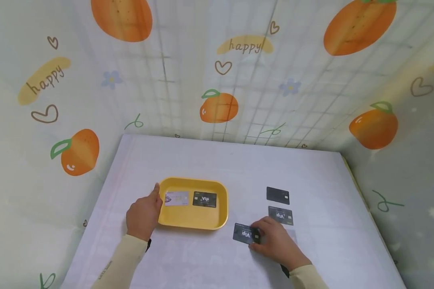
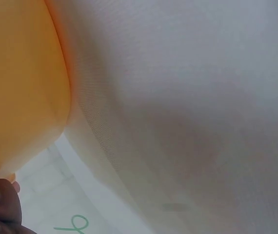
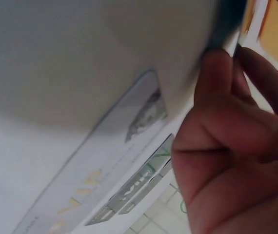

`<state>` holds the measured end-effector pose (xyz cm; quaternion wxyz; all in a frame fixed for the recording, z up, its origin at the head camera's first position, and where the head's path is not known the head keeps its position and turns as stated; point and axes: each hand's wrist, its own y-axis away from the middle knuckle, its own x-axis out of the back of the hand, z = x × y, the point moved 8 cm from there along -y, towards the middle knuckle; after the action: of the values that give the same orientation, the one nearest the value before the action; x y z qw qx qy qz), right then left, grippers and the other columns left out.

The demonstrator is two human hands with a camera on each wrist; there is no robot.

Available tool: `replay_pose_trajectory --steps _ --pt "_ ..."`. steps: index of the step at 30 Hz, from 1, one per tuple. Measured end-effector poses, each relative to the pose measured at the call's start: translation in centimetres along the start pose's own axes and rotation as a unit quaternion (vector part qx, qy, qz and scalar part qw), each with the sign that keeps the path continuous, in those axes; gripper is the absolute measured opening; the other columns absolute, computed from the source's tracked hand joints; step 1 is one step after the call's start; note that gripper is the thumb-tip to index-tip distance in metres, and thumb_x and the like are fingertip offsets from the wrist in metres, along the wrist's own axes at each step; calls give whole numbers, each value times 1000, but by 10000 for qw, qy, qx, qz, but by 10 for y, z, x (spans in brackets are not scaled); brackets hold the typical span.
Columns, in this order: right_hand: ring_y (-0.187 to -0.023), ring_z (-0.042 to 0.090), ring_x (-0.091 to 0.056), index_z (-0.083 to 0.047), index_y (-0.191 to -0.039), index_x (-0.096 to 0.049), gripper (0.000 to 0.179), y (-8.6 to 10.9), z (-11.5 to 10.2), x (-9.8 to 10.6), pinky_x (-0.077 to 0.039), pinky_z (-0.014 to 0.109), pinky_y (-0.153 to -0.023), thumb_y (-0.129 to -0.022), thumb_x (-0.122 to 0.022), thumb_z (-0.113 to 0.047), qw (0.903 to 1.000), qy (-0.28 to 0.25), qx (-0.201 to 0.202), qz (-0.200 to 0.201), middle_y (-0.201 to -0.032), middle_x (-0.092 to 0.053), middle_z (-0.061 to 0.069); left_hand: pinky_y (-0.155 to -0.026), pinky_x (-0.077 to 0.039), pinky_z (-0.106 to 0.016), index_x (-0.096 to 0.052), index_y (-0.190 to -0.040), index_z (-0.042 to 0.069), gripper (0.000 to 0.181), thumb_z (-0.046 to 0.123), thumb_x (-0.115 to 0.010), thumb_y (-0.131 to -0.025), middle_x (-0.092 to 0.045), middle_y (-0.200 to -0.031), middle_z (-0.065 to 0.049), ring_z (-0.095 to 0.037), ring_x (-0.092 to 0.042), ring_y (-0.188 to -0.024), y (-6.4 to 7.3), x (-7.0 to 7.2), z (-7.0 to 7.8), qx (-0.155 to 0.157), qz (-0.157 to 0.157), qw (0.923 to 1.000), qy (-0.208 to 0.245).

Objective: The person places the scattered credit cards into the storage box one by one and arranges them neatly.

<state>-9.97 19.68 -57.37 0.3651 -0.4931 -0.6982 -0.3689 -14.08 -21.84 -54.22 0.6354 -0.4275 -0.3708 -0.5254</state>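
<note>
My left hand [image 1: 142, 214] grips the left rim of a yellow tray [image 1: 191, 218]; the left wrist view shows its fingers [image 2: 2, 202] at the tray's edge. A light VIP card [image 1: 176, 198] and a black VIP card [image 1: 209, 204] lie side by side inside. Right of the tray, my right hand [image 1: 276, 243] pinches another black VIP card [image 1: 241, 233] by its right end, thumb in front and fingers behind. Beyond that hand lie a plain black card [image 1: 276, 195] and a dark VIP card [image 1: 280, 216]. A light card [image 3: 97, 156] is mostly hidden behind the hand in the head view.
A white-covered table [image 1: 188, 160] bears everything. Pale curtains printed with orange fruits [image 1: 218, 107] and hearts stand around its back and sides. The loose cards form a column on the table's right half.
</note>
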Motion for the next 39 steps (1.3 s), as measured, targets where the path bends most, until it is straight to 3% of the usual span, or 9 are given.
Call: replay_pose_trajectory --steps 9,22,31,39 --pt "-96 7 -58 -28 -110 -75 52 0 -4 4 -54 40 -96 -67 -101 -41 9988 466 -117 -98 -105 -62 -14 -42 -29 -32 -57 -154 20 50 28 -66 -106 -37 -51 0 -18 -36 -42 0 0 -4 9 101 9998 167" --pt "-98 8 -60 -28 -110 -75 53 2 -11 24 -55 44 -96 -66 -100 -45 9969 777 35 111 -104 -63 -15 -41 -28 -33 -59 -153 19 49 25 -67 -105 -36 -50 1 -18 -34 -41 -2 1 -5 -48 260 9992 289" --pt "-97 7 -57 -29 -108 -75 52 6 -34 38 -55 39 -92 -65 -100 -44 9927 1078 376 383 -102 -61 -17 -43 -31 -33 -54 -156 22 51 27 -65 -106 -39 -52 0 -18 -37 -43 -2 -1 -7 104 34 9995 304" --pt "-93 4 -55 -30 -102 -75 49 13 -62 54 -55 35 -87 -63 -100 -44 9903 1175 625 392 -97 -60 -21 -43 -30 -33 -55 -156 21 50 26 -64 -107 -37 -52 1 -17 -35 -43 -2 -1 -9 110 82 9990 419"
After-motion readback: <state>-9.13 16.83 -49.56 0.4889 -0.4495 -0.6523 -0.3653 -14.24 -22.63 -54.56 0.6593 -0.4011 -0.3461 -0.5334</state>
